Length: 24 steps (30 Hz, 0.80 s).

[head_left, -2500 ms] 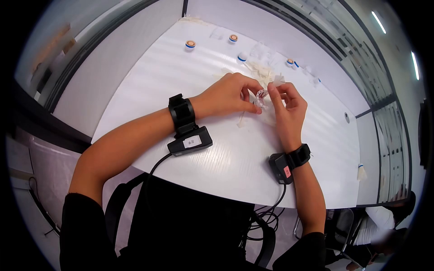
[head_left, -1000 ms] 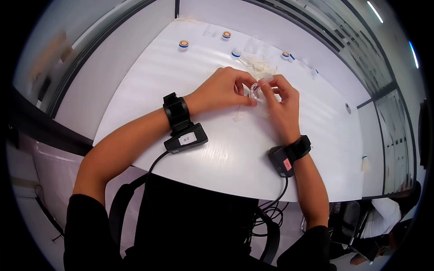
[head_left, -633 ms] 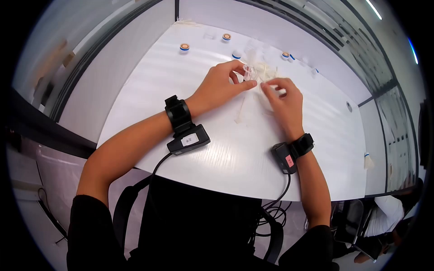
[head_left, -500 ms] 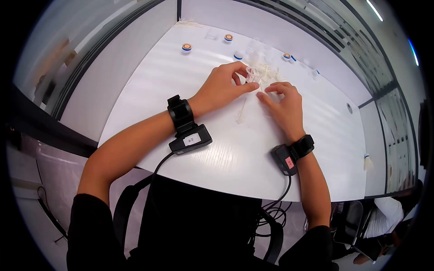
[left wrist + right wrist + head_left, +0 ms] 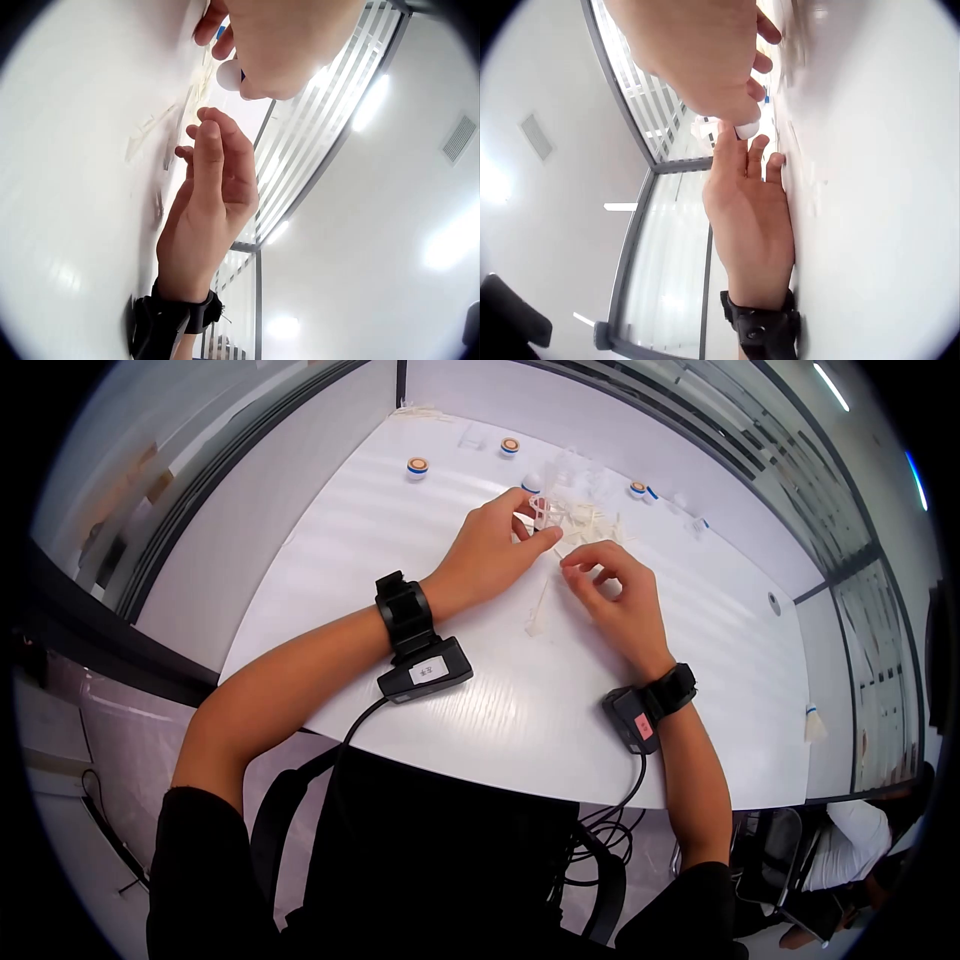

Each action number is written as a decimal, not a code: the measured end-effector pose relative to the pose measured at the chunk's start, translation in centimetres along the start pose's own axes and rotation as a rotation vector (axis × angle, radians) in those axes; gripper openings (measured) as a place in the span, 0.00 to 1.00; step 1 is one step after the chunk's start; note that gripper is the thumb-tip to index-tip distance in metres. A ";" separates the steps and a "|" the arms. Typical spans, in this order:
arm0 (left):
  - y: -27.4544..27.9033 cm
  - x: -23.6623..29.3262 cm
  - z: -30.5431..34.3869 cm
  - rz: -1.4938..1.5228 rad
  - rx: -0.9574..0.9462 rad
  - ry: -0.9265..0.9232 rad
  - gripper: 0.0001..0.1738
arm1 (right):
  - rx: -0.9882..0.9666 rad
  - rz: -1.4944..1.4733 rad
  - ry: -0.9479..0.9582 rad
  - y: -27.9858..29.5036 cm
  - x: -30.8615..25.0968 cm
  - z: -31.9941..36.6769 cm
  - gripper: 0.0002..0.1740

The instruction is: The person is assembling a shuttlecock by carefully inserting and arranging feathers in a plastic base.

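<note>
In the head view, my left hand (image 5: pixel 492 556) holds a white, cage-like shuttlecock piece (image 5: pixel 541 512) between thumb and fingers. The right wrist view shows that piece's openwork (image 5: pixel 703 130) beside the left thumb, with a white rounded end (image 5: pixel 747 130) near the fingertips. My right hand (image 5: pixel 622 600) is just to the right and nearer my body, fingers bent and thumb tip close to the index tip. Whether it pinches a thin strip cannot be told. In the left wrist view the right hand (image 5: pixel 210 195) shows no clear object. A pile of pale strips (image 5: pixel 598 525) lies beyond both hands.
Two round pieces with brown tops (image 5: pixel 417 466) (image 5: pixel 510 446) stand at the back left of the white table (image 5: pixel 470 730). Another such piece (image 5: pixel 637 490) stands at the back right. A thin strip with a pale scrap (image 5: pixel 535 626) lies nearer me. A shuttlecock (image 5: pixel 815 723) is far right.
Both hands have drawn apart from around the white piece, which stays with my left hand. My right hand has come back and its fingertips have closed together since half a second ago.
</note>
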<state>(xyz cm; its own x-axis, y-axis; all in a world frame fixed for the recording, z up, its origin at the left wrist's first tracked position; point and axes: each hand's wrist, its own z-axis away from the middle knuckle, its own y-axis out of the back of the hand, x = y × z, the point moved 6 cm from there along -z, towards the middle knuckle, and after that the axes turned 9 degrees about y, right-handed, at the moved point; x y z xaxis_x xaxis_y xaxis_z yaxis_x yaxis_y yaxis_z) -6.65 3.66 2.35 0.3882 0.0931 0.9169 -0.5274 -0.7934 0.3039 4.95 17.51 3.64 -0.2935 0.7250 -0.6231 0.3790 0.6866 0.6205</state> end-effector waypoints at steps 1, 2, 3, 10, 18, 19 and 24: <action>-0.1 -0.2 0.0 0.003 0.012 0.008 0.24 | -0.026 0.006 0.028 -0.1 -0.5 -0.1 0.10; -0.1 -0.5 -0.1 0.006 0.023 0.015 0.23 | -0.051 0.013 0.055 -0.2 -1.1 -0.1 0.12; 0.0 -0.3 -0.1 0.010 0.018 0.032 0.23 | -0.078 0.019 0.080 -0.4 -1.5 -0.2 0.14; 0.1 -0.1 0.0 0.010 0.013 -0.005 0.24 | -0.178 0.170 0.149 -0.8 -2.5 0.1 0.38; 0.0 -0.3 -0.1 0.005 0.015 0.004 0.24 | -0.227 0.207 0.163 -1.0 -2.2 0.1 0.43; 0.1 -0.2 0.0 0.005 0.012 0.014 0.24 | -0.226 0.194 0.160 -1.1 -2.1 0.2 0.43; 0.0 -0.4 -0.3 -0.004 0.023 -0.005 0.25 | -0.214 0.191 0.193 -1.1 -2.2 0.1 0.41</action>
<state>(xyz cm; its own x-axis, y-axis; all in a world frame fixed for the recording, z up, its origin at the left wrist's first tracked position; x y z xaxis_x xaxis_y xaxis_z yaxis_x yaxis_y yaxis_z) -7.03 3.79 2.03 0.3936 0.0933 0.9145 -0.5087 -0.8065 0.3013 5.29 15.15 4.23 -0.4033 0.8243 -0.3973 0.2565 0.5186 0.8156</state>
